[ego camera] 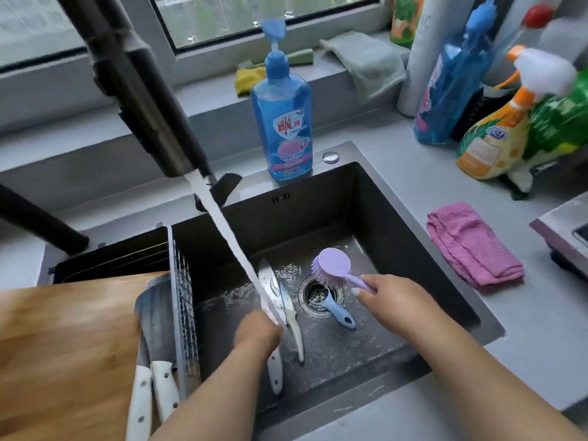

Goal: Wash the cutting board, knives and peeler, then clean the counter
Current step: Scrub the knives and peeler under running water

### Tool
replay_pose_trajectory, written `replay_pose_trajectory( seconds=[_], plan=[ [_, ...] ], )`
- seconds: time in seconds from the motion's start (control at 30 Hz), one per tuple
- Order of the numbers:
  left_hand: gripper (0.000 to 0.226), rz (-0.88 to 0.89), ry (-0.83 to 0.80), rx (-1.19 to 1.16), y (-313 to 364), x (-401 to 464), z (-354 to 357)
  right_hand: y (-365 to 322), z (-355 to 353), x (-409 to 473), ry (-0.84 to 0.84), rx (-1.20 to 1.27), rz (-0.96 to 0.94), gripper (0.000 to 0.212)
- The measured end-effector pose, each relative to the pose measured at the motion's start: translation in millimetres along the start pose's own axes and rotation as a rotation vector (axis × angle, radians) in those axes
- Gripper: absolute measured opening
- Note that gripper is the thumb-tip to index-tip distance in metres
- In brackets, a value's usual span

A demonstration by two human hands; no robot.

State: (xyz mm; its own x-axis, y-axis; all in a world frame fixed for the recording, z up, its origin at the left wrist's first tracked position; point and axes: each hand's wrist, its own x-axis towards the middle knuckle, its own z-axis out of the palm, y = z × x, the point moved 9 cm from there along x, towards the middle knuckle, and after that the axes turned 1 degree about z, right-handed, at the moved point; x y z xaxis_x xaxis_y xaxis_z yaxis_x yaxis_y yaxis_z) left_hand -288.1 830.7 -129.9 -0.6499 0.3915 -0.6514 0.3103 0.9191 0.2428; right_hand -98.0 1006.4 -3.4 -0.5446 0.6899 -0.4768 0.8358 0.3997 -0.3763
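Rinsing is under way at the sink, with water from the faucet falling onto the left hand. That hand is blurred; it appears curled round the white handle of a knife, though the grip cannot be confirmed. The right hand grips the handle of a purple brush above the drain. A second knife and the blue peeler lie in the basin, apparently unwashed. The cutting board and two cleavers rest over the drying rack at left, judged already washed. Desk cleaning is judged outstanding. The grey desk carries a pink cloth, a blue soap bottle and spray bottles; a window sill behind holds folded cloths.
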Motion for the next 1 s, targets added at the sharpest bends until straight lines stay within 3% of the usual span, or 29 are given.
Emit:
replay_pose_trajectory(
  seconds=[0.13,0.23,0.5,0.63,0.77,0.83,0.93,1.0],
  plan=[
    [0.035,-0.055,-0.142,0.093,-20.4,25.5,40.6,5.9,1.7,4.6,-0.029,0.023,0.005,0.012],
    [0.033,-0.04,-0.205,0.174,-22.0,33.8,57.7,10.3,1.0,7.9,-0.032,0.025,0.021,0.019],
    [0.037,-0.047,-0.195,0.159,-34.2,42.8,67.2,17.1,-0.2,9.3,0.005,0.017,0.022,0.024],
    [0.036,-0.077,-0.161,0.024,-33.8,30.8,49.0,22.1,1.3,5.4,0.003,0.003,0.043,0.022],
    [0.066,-0.209,-0.033,-0.223,-43.6,10.2,15.5,19.9,2.2,-2.1,-0.019,-0.014,0.06,0.021],
    [0.062,-0.207,0.061,-0.262,-41.1,-2.4,-3.5,13.5,1.5,-5.1,-0.027,-0.004,0.061,0.016],
    [0.06,-0.137,0.158,-0.268,-31.5,-21.5,-24.5,0.6,-1.7,-11.7,-0.026,-0.009,0.056,0.037],
    [0.052,-0.081,0.194,-0.213,-25.4,-37.6,-33.4,-11.1,-2.7,-17.5,-0.033,-0.032,0.023,0.038]
  ],
)
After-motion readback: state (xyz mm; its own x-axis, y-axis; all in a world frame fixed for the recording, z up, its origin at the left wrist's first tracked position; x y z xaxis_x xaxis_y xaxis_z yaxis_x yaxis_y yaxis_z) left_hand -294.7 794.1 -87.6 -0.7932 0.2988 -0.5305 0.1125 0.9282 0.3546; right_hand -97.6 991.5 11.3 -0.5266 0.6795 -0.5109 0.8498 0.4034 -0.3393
